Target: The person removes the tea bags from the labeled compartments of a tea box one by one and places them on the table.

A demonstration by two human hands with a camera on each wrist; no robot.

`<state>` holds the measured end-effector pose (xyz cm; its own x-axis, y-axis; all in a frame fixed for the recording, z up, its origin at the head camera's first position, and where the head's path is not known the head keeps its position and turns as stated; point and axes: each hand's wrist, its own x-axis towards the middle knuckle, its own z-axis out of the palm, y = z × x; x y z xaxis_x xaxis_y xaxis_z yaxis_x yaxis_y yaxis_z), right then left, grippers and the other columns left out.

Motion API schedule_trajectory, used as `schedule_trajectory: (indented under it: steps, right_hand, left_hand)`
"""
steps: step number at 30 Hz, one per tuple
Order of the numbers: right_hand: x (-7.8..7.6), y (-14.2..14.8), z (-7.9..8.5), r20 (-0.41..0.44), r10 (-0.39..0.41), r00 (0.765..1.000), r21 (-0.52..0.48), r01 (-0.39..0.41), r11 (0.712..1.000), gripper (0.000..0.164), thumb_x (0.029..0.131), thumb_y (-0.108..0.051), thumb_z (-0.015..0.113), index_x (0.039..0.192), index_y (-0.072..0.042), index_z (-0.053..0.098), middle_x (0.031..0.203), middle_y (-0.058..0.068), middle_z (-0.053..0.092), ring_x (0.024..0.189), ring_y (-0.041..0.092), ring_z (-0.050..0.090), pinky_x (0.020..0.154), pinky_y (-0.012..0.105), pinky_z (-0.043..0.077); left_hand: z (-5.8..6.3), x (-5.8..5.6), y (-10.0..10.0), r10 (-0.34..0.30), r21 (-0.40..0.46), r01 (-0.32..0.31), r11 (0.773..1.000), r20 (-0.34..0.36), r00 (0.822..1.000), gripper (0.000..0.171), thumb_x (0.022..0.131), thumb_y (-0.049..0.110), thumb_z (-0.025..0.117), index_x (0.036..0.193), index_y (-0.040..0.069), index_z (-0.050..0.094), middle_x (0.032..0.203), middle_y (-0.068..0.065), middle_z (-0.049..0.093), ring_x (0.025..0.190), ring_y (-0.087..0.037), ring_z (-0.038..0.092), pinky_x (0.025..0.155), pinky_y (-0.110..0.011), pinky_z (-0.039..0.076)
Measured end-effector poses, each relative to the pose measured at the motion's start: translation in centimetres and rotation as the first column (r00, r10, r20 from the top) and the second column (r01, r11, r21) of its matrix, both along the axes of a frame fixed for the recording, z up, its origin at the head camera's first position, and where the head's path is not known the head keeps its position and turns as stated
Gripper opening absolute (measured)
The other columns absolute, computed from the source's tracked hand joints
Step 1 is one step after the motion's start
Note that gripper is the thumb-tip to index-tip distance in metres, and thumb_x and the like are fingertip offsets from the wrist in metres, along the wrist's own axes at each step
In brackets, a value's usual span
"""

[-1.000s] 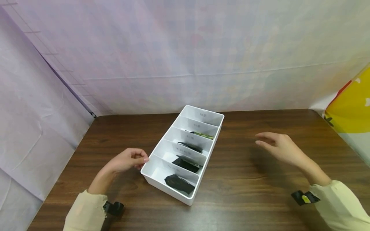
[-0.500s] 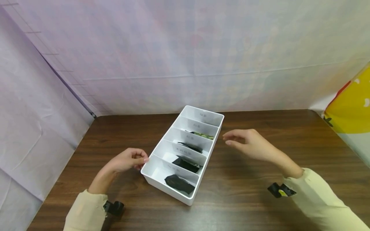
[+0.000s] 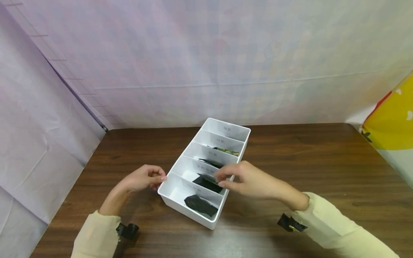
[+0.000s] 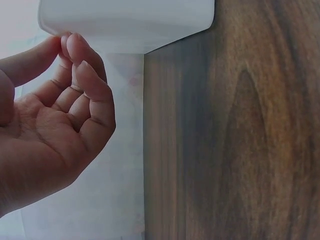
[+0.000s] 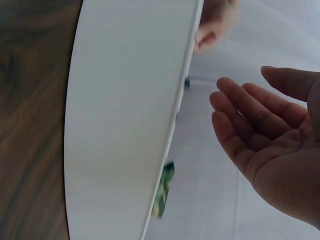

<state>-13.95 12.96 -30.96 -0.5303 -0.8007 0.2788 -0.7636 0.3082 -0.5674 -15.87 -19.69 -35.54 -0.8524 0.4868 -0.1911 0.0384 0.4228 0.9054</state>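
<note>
A white divided box (image 3: 185,214) lies aslant on the table in the head view. My left hand (image 3: 143,177) pinches its left rim near the front corner, thumb and index fingertip meeting at the edge, as the left wrist view confirms. Over the box's right rim reaches my right hand (image 3: 248,181), fingers loosely bent and thumb apart, holding nothing. Its fingertips overlap the second compartment from the front, where a black packet (image 3: 206,183) lies. Another black packet (image 3: 200,206) is in the front compartment, and a third dark packet (image 3: 209,163) sits farther back. A green-patterned packet (image 3: 227,151) lies behind that.
Dark wood-grain table (image 3: 290,150) surrounds the box. Pale patterned cloth (image 3: 206,64) hangs behind it, with a white sheet (image 3: 38,150) at the left. Yellow printed fabric (image 3: 392,122) hangs at the far right. Small printed labels mark the compartment dividers.
My right hand has swept left from the table's right side to over the box's near-middle compartments. The left hand and the box have stayed in place.
</note>
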Motion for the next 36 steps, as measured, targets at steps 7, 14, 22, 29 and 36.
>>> schedule_trajectory:
  steps: [7,14,22,29,36]
  right_hand:
    - [1.8,-1.8,-0.6,-0.002,0.090,0.996,0.008,-0.090,0.996,0.016,0.085,-0.007,0.062,0.100,-0.003,0.065,0.091,0.001,0.065,0.084,0.006,0.058,0.069,0.018,0.047]
    - [3.0,-2.8,-1.6,0.005,0.171,0.985,0.018,-0.171,0.985,0.014,0.085,-0.008,0.063,0.097,-0.002,0.065,0.089,0.002,0.065,0.083,0.003,0.058,0.072,0.016,0.047]
    - [3.3,-3.1,-2.9,-0.055,0.181,0.982,0.041,-0.179,0.983,0.015,0.081,-0.010,0.067,0.094,-0.002,0.065,0.086,0.001,0.064,0.079,0.003,0.057,0.074,0.013,0.044]
    - [3.3,-3.1,-3.2,-0.086,0.151,0.985,0.049,-0.147,0.988,0.015,0.080,-0.009,0.068,0.093,-0.002,0.066,0.087,0.002,0.064,0.080,0.004,0.057,0.074,0.013,0.044]
    - [3.4,-3.2,-3.3,-0.083,0.134,0.987,0.056,-0.130,0.990,0.014,0.079,-0.010,0.069,0.091,-0.003,0.066,0.086,0.001,0.064,0.080,0.003,0.057,0.074,0.013,0.044]
  left_hand:
    - [-0.1,0.0,0.0,0.000,0.011,0.000,1.000,0.002,1.000,0.016,0.090,0.002,0.054,0.087,-0.013,0.053,0.067,-0.002,0.052,0.060,-0.013,0.050,0.055,-0.026,0.043]
    - [0.1,0.1,0.0,0.003,0.006,-0.003,1.000,0.010,1.000,0.016,0.090,0.002,0.054,0.088,-0.013,0.054,0.067,-0.001,0.052,0.061,-0.013,0.050,0.055,-0.026,0.043]
    - [0.1,0.0,0.0,-0.010,0.009,0.010,1.000,0.008,1.000,0.016,0.090,0.002,0.053,0.087,-0.013,0.053,0.067,-0.004,0.052,0.060,-0.013,0.050,0.054,-0.026,0.043]
    - [0.1,0.0,0.0,-0.012,0.011,0.012,1.000,0.009,1.000,0.016,0.090,0.002,0.053,0.088,-0.014,0.053,0.067,-0.003,0.052,0.060,-0.012,0.050,0.054,-0.026,0.043]
    - [0.1,0.0,0.0,-0.019,0.001,0.019,1.000,-0.001,1.000,0.016,0.090,0.002,0.053,0.087,-0.014,0.053,0.067,-0.004,0.052,0.059,-0.012,0.050,0.054,-0.025,0.043]
